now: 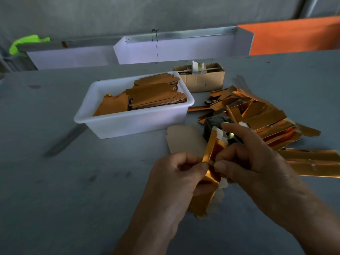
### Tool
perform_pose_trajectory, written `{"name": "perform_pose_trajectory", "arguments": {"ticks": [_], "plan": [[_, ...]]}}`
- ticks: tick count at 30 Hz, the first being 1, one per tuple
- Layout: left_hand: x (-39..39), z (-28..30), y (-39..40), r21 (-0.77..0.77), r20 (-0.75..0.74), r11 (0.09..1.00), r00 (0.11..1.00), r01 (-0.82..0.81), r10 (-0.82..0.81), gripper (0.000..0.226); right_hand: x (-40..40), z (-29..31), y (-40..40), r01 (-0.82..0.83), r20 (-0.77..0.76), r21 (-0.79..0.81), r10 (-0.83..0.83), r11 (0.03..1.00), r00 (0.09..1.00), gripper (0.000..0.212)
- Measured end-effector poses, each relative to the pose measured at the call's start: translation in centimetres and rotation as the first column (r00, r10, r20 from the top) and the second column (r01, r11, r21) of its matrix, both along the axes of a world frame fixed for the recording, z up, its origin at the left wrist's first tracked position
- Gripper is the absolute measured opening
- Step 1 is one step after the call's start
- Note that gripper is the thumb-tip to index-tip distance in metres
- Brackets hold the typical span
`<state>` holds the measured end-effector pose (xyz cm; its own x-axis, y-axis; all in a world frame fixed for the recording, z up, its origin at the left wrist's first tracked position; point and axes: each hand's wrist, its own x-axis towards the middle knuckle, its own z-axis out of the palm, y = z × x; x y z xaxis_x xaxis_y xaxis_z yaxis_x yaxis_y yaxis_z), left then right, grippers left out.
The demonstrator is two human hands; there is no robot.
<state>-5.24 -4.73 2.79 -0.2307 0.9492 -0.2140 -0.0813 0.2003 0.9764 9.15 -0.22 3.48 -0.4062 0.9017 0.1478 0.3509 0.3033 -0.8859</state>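
Head view: closest to the camera, the left hand (176,173) and the right hand (253,159) meet above the grey table (73,181), both holding one gold carton (203,201). The left hand's thumb and curled fingers pinch the carton's middle, and its lower end hangs below the palm. The right hand's thumb and fingers pinch a narrow gold flap (209,146) that stands up from the carton's top, tilted a little to the right. The carton is held clear of the table, between the two hands.

Just beyond the hands a flat brown card (184,138) lies on the table, with a black object (214,126) beside it, partly hidden by the right hand's fingers. To the right spreads a loose pile of gold cartons (266,120). Further back on the left stands a white tub (132,122) holding stacked brown blanks (156,94). Behind the tub is an open cardboard box (202,80). At the far edge runs a white trough (174,51), next to an orange sheet (294,37).
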Motion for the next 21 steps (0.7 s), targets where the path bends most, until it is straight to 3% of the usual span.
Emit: {"name": "perform_pose_trajectory", "arguments": {"ticks": [6, 12, 21], "plan": [[0.1, 0.1, -0.2, 0.022, 0.003, 0.998, 0.998, 0.06, -0.06, 0.015, -0.2, -0.3, 0.0, 0.039, 0.086, 0.029, -0.042, 0.999, 0.995, 0.071], [0.1, 0.1, -0.1, -0.014, -0.019, 0.994, 0.994, 0.108, -0.108, 0.015, -0.7, -0.3, -0.3, 0.091, 0.187, 0.136, -0.116, 0.986, 0.975, 0.064], [0.6, -1.0, -0.2, -0.006, -0.042, 1.0, 0.999, -0.005, 0.005, 0.027, -1.1, -0.2, -0.8, 0.132, 0.269, 0.153, -0.169, 0.979, 0.948, 0.061]]}}
